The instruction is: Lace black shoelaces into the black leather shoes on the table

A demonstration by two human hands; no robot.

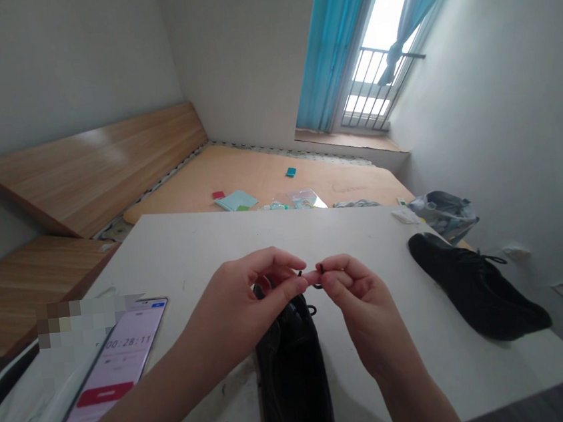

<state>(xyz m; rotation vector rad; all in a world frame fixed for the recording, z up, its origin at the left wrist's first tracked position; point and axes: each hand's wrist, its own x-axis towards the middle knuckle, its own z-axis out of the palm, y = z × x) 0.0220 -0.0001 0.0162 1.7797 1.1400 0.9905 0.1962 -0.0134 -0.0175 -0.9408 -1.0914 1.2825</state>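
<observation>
A black shoe (293, 371) lies on the white table (189, 247) right in front of me, toe toward me. Above its lacing, my left hand (250, 295) and my right hand (355, 297) meet fingertip to fingertip. Each hand pinches a bit of the thin black shoelace (313, 276), which shows as small loops between the fingers. A second black shoe (475, 288) lies on its own at the table's right side, its lace end sticking out.
A phone (117, 366) showing a running timer lies on the table at the left. A grey plastic bag (445, 210) sits at the far right corner. Behind the table is a wooden bed frame (267, 172) with small coloured items on it.
</observation>
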